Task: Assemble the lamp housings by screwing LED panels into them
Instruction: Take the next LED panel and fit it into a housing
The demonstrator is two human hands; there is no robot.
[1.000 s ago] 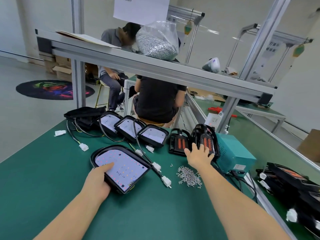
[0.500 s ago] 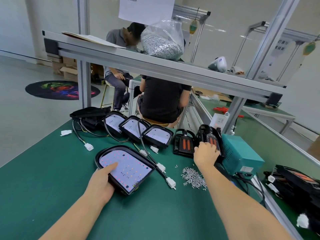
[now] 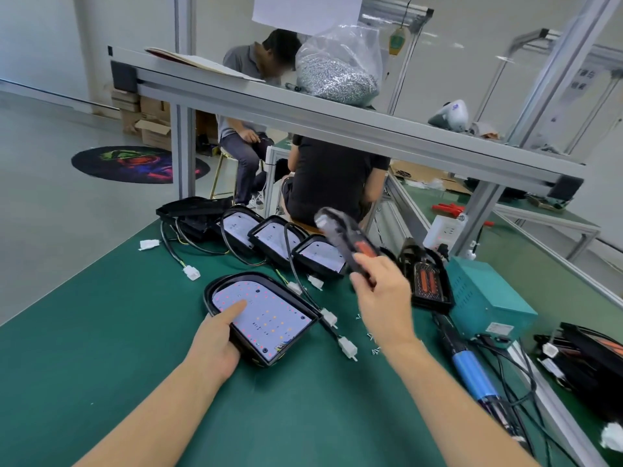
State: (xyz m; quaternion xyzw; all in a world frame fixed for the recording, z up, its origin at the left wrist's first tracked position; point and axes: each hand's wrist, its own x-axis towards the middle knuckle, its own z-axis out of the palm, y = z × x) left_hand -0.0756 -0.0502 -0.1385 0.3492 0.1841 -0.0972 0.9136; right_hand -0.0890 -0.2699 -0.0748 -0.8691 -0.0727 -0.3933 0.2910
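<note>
My left hand [image 3: 215,338] rests on the near left edge of the lamp housing [image 3: 259,315] lying flat on the green counter [image 3: 101,348], thumb stretched out straight and pressing on the white LED panel [image 3: 263,313] seated inside it. My right hand [image 3: 384,298] is curled around a black housing part with an orange insert [image 3: 347,244], held up in the air above the counter (it is blurred). Three more housings with panels [image 3: 279,241] lean in a row on the far side, their wires and white plugs [image 3: 347,347] trailing toward me. A few loose screws [image 3: 371,342] lie just right of the plugs. Another black part [image 3: 428,278] leans against the teal box [image 3: 485,301] on the right.
</note>
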